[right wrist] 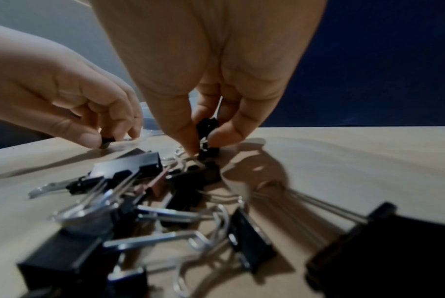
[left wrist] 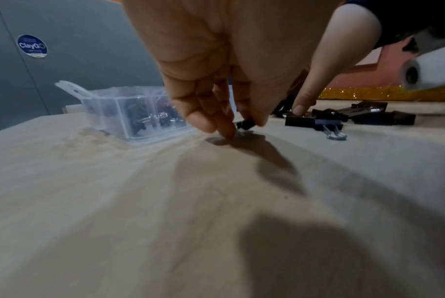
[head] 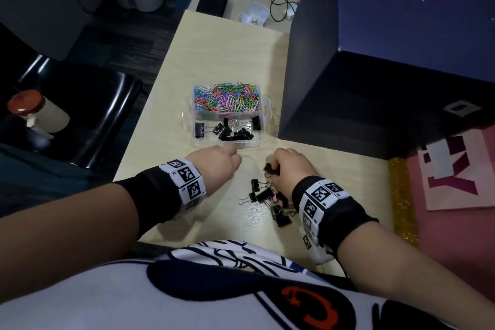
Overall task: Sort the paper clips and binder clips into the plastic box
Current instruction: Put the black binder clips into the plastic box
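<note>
At the centre of the head view, the clear plastic box (head: pixel 267 110) is sitting on the pale wooden table (head: pixel 214 43), its upper compartment holding coloured paper clips (head: pixel 226 98) and its lower compartment holding black binder clips (head: pixel 233 130). Just below the box, the left hand (head: pixel 217 166) is reaching toward its lower edge with curled fingers; in the left wrist view its thumb and fingertips (left wrist: pixel 206 125) are pinching a small black clip (left wrist: pixel 245 123) low over the table. To the right of it, the right hand (head: pixel 290 169) is gripping a small dark binder clip (right wrist: pixel 207 126) narrowly between thumb and fingers, at the top of the loose pile of binder clips (head: pixel 270 201) lying in the lower centre of the head view, beside the right wrist.
</note>
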